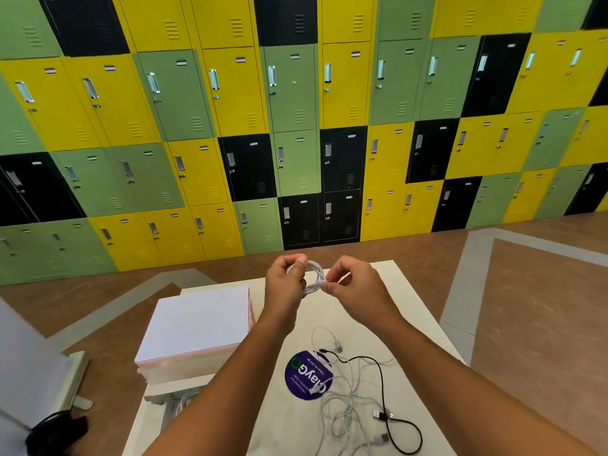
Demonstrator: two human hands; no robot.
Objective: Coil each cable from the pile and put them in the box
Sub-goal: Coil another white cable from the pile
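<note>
Bright, even indoor light, strongly bent by the wide lens.

Soft, diffuse light fills the room; its source cannot be told. It leaves almost no shadow on the white counter (329, 311), which is close to washed out. The white cable (314, 278) between the left hand (284, 284) and the right hand (357, 286) looks slightly soft and hard to separate from that pale surface, as do the pale cables in the pile (345, 403). The lockers (296, 93) lean and bow toward the edges, their metal handles catching pale glare. The lower left corner is smeared and unclear.
</note>
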